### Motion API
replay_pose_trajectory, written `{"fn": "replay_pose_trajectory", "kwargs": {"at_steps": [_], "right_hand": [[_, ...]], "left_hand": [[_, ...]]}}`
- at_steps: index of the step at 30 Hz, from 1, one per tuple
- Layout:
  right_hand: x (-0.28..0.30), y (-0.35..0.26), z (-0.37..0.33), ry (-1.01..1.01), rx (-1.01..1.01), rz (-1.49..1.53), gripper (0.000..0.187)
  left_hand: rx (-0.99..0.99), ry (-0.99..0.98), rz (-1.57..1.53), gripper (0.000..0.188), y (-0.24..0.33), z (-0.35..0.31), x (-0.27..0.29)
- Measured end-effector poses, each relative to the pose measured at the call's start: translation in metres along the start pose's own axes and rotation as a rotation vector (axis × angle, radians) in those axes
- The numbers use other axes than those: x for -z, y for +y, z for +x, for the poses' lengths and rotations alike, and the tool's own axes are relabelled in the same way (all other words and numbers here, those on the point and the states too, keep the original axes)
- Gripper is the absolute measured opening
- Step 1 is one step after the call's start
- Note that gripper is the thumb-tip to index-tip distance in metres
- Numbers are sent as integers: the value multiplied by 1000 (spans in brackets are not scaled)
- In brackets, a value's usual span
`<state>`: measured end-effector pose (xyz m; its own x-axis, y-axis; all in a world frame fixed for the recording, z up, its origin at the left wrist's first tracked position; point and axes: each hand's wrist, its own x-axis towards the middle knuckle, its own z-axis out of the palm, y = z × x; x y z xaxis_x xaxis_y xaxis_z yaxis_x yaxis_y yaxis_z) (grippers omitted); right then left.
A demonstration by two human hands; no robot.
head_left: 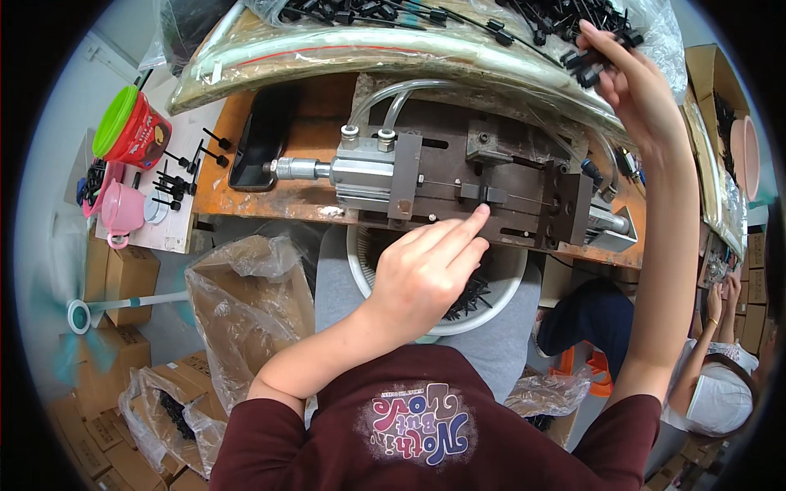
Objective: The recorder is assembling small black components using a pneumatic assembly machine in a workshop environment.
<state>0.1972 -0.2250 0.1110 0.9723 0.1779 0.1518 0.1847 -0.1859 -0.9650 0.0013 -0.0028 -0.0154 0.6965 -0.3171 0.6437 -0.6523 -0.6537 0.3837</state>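
My left hand is at the front of a metal bench fixture, index and middle fingers stretched out and nothing gripped. The index fingertip touches, or nearly touches, a small black block in the middle of the fixture, with a thin rod running out to both sides. My right hand is raised at the far right, over a heap of black plastic parts. Its fingers are closed on several black plastic parts with thin stems. Some of what they grip is hidden.
An air cylinder with clear hoses forms the fixture's left end. A dark phone lies left of it. A white basket with black parts rests between my legs. A red tub and pink cup stand left. Another person works at right.
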Motion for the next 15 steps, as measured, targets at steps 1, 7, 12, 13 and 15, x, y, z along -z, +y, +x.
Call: {"fn": "replay_pose_trajectory", "kwargs": {"at_steps": [1,7,12,13,15], "right_hand": [[-2,0,-12,-54,10,22,28],[-40,4,-104,43,-122,109,25],[-49,17,-141,57,-282,270,21],[-53,20,-146,39,-321,271,21],[-59,23,-155,-13,-373,321,20]], "left_hand": [[10,-25,32,22,1,0,-2],[13,-97,106,22,1,12,-2],[42,-190,82,24,2,16,4],[60,-149,18,25,1,15,5],[96,-68,-118,27,0,15,7]]}}
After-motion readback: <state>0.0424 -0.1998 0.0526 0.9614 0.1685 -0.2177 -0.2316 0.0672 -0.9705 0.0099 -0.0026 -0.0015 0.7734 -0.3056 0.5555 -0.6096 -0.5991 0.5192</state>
